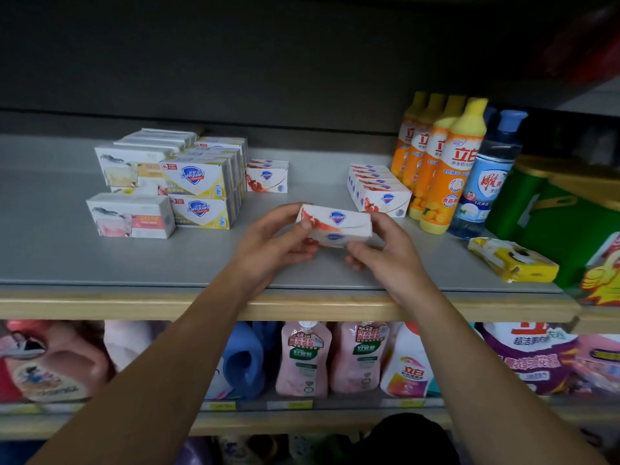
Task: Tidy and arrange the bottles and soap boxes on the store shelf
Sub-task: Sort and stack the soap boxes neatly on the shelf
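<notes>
Both hands hold two stacked white-and-red soap boxes just above the grey shelf. My left hand grips their left end, thumb on top. My right hand grips the right end. A row of matching red-and-white soap boxes stands behind on the right, and a short stack of them sits at centre back. Yellow Safeguard soap boxes and white-and-pink soap boxes are stacked on the left. Orange dish-soap bottles and a clear blue-capped bottle line the right.
A crumpled yellow box lies near the shelf's front right, beside a green tub. The wooden shelf edge runs across below my wrists. Pink pouches and detergent jugs fill the lower shelf.
</notes>
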`<control>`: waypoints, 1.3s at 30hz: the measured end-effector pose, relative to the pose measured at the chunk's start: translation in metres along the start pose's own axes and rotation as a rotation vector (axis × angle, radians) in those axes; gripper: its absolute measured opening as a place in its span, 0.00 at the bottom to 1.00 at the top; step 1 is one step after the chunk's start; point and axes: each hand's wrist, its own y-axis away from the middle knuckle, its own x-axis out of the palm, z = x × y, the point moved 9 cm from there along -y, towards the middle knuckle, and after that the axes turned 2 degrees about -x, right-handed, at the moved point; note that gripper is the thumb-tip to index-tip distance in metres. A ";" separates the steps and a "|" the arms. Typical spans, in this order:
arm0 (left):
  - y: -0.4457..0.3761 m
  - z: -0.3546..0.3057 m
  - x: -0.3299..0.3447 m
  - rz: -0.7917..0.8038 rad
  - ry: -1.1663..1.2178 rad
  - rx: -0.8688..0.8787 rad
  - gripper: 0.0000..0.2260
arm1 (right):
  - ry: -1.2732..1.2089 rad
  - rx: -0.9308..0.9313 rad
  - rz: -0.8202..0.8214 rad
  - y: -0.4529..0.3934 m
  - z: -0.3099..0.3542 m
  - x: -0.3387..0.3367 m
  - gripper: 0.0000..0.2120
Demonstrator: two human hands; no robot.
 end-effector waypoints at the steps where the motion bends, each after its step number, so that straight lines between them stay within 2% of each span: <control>1: 0.000 0.001 -0.001 -0.010 -0.005 0.006 0.17 | -0.003 -0.002 0.010 0.000 0.000 0.000 0.19; 4: -0.004 0.001 -0.005 -0.040 -0.030 0.044 0.07 | 0.060 -0.030 0.065 0.001 0.003 0.005 0.21; 13: -0.006 0.000 -0.006 -0.065 -0.067 0.030 0.10 | 0.220 -0.105 0.081 0.003 0.012 0.010 0.28; 16: -0.002 0.000 -0.006 -0.124 -0.059 0.009 0.09 | 0.257 -0.099 0.042 0.004 0.012 0.007 0.25; 21: -0.001 -0.010 -0.007 -0.207 -0.500 0.111 0.10 | 0.293 -0.073 -0.049 0.006 0.014 -0.001 0.18; 24: -0.002 -0.008 -0.008 -0.193 -0.590 0.104 0.09 | 0.347 -0.025 -0.068 0.006 0.012 -0.002 0.18; 28: -0.004 -0.005 -0.005 -0.186 -0.789 0.107 0.18 | 0.601 0.049 -0.040 0.001 0.009 -0.002 0.21; 32: 0.000 -0.020 0.005 -0.228 -1.035 0.292 0.22 | 0.856 0.061 -0.071 0.000 0.015 -0.043 0.27; 35: -0.002 -0.022 0.021 -0.174 -1.158 0.386 0.22 | 1.029 0.106 -0.007 -0.001 0.010 -0.081 0.28; 39: -0.015 -0.020 0.038 -0.142 -1.277 0.400 0.20 | 1.215 0.171 0.188 0.004 -0.018 -0.096 0.30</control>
